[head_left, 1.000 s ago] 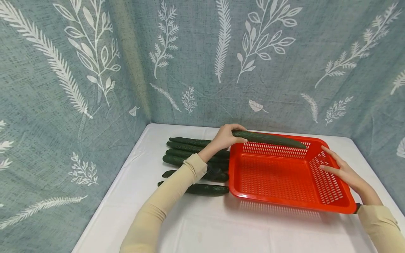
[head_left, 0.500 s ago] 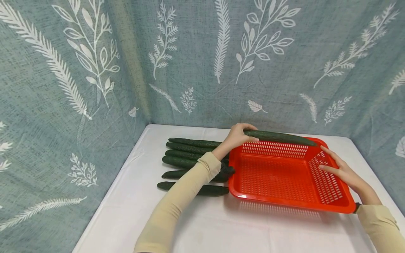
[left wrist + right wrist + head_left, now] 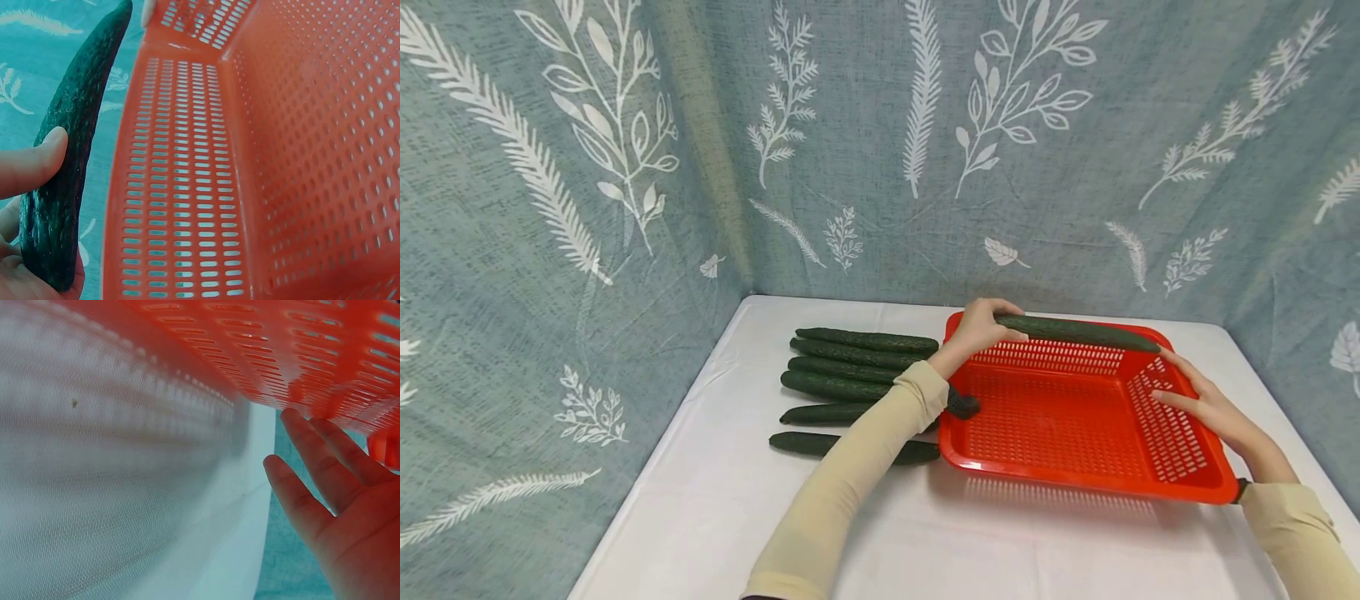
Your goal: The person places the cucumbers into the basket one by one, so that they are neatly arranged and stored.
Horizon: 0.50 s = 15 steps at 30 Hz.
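Observation:
My left hand (image 3: pixel 987 327) pinches a long dark green cucumber (image 3: pixel 1086 333) by its left end, thumb on one side and fingers under the other. It lies lengthwise along the far rim of a red perforated plastic basket (image 3: pixel 1090 483), its right tip near my right fingertips. In the left wrist view, that cucumber (image 3: pixel 69 125) is beside the basket's slotted wall (image 3: pixel 181 187). My right hand (image 3: pixel 1217 417) holds the basket's right side, its thumb reaching over the rim. Its other fingers (image 3: pixel 319 462) stretch out beneath the wall in the right wrist view.
Several more cucumbers (image 3: pixel 827 385) lie in rows on the white tablecloth (image 3: pixel 715 517), left of the basket. The nearest cucumber (image 3: pixel 808 443) sits slightly apart from them. A blue-green leaf-patterned curtain (image 3: pixel 865 150) rises behind the table and at its sides.
My left hand has carried the cucumber rightward along the basket's far rim, bringing its tip to my right fingers. My right hand and the basket stay put.

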{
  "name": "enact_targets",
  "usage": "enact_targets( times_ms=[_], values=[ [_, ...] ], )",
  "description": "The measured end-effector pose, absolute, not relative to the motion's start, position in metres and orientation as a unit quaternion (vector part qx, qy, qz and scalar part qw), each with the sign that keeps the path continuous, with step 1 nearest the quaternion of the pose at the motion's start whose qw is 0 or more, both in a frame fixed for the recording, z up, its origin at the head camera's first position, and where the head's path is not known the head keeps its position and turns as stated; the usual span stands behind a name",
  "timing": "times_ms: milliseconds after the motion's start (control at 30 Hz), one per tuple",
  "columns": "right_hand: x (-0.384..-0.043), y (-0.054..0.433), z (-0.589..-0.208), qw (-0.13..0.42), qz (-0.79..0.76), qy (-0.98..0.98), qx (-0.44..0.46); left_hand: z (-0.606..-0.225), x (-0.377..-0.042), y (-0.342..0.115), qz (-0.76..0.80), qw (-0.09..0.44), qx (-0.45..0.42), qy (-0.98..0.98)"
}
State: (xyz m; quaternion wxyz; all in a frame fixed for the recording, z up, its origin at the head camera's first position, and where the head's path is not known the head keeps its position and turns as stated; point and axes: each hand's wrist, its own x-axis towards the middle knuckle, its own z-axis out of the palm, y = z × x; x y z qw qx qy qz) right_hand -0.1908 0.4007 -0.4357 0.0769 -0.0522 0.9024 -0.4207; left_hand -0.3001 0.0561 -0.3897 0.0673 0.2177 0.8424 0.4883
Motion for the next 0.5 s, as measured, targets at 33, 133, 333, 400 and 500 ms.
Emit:
enact_targets(
  times_ms=[33, 133, 333, 400, 500],
  values=[
    [-0.191, 0.401, -0.436, 0.076, -0.425, 0.9, -0.055, -0.391, -0.3, 0.058, 0.487, 0.067, 0.213, 0.844],
    [-0.191, 0.4, -0.437, 0.069, -0.434, 0.896, -0.064, -0.396, -0.301, 0.061, 0.491, 0.068, 0.198, 0.845],
    [-0.19, 0.4, -0.436, 0.066, -0.436, 0.895, -0.064, -0.408, -0.302, 0.066, 0.514, 0.075, 0.171, 0.837],
    [-0.19, 0.4, -0.436, 0.07, -0.442, 0.892, -0.061, -0.413, -0.303, 0.067, 0.516, 0.078, 0.167, 0.837],
    [-0.192, 0.4, -0.436, 0.07, -0.439, 0.894, -0.063, -0.418, -0.304, 0.068, 0.509, 0.075, 0.177, 0.839]
  ],
)
